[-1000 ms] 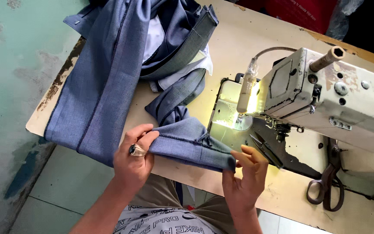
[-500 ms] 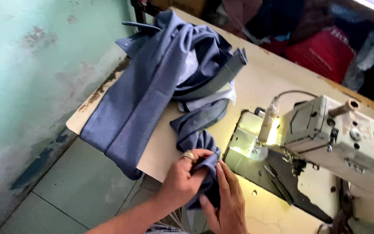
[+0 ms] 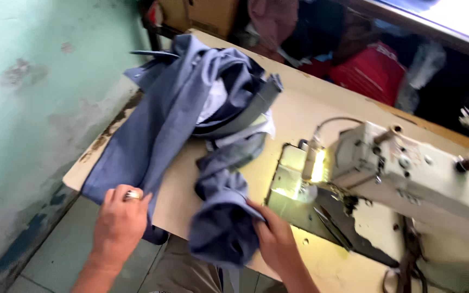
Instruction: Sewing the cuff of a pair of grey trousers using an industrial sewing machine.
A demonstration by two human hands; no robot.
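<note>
- left hand (image 3: 119, 221) is at the near left edge of the table (image 3: 310, 116), fingers curled onto the hanging part of the blue fabric (image 3: 180, 116), ring (image 3: 133, 194) showing
- fabric is piled on the table's left half, one bunch trailing to the near edge
- right hand (image 3: 277, 241) is closed on that blurry bunch
- cream sewing machine (image 3: 408, 179) sits to the right, little lamp (image 3: 317, 166) lit over the plate

Left hand (image 3: 118, 222) fisted, right hand (image 3: 276, 243) in pinching grip.
</note>
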